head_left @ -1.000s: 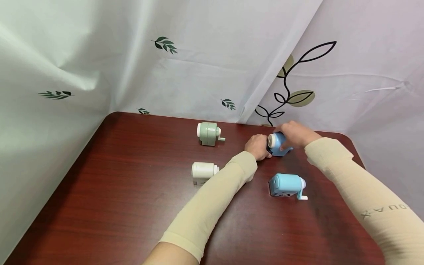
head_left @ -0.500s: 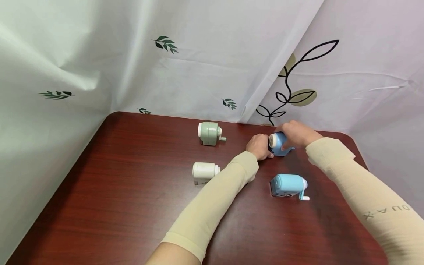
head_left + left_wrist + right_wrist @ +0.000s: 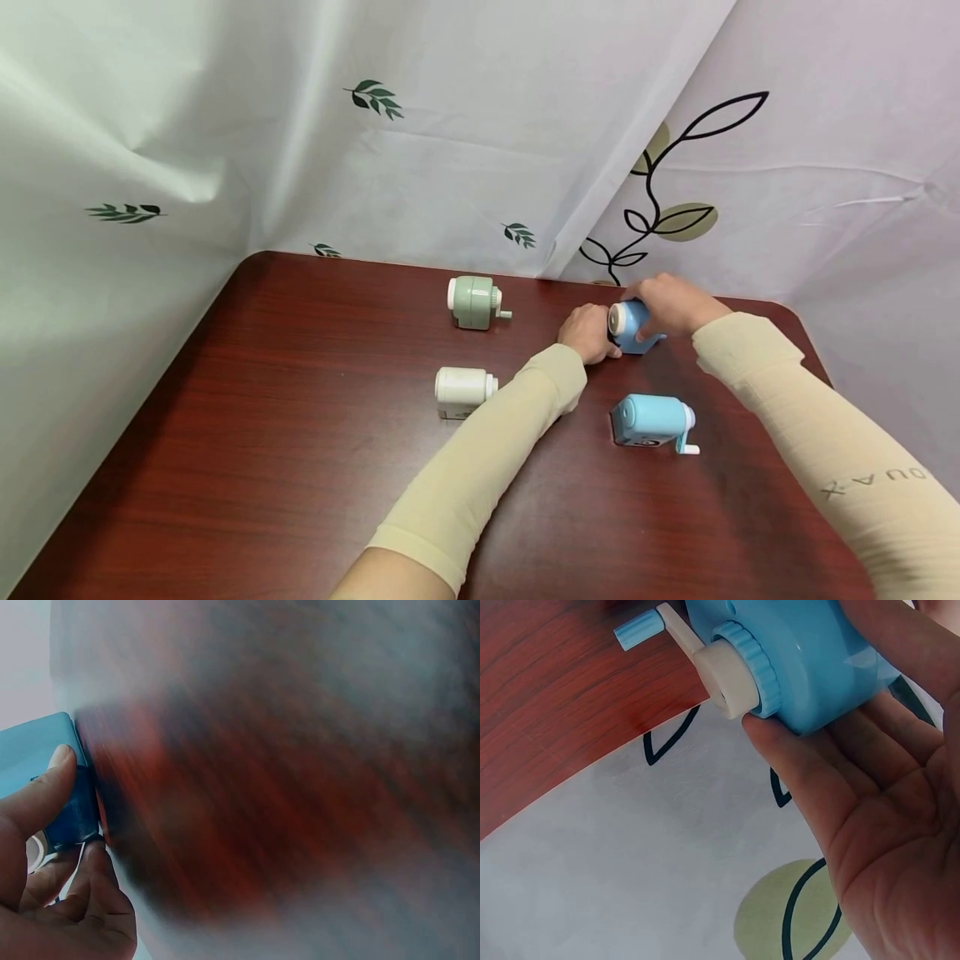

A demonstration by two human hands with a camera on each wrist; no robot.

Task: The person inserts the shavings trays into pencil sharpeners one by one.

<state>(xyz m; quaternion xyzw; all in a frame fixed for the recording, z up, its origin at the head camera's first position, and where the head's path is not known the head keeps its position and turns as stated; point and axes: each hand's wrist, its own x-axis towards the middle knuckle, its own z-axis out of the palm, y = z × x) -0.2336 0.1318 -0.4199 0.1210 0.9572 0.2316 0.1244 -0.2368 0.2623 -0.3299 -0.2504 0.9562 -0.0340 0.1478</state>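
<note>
At the far right of the table a blue hand-crank pencil sharpener [image 3: 630, 342] stands between both hands. My right hand [image 3: 674, 302] grips its body from above and behind, thumb on one side and fingers on the other. In the right wrist view its white crank arm [image 3: 681, 634] with a blue knob points away from the palm. My left hand [image 3: 587, 335] is at its front; the left wrist view has the thumb and fingers pinching the dark blue see-through shavings drawer [image 3: 73, 816]. How far the drawer is out, I cannot tell.
A light-blue crank sharpener [image 3: 651, 419] stands nearer me on the right. Further left are a green sharpener [image 3: 472, 302] at the back and a white one [image 3: 460, 392], partly behind the left sleeve. White patterned curtain [image 3: 420, 158] hangs behind the dark red table [image 3: 300, 433].
</note>
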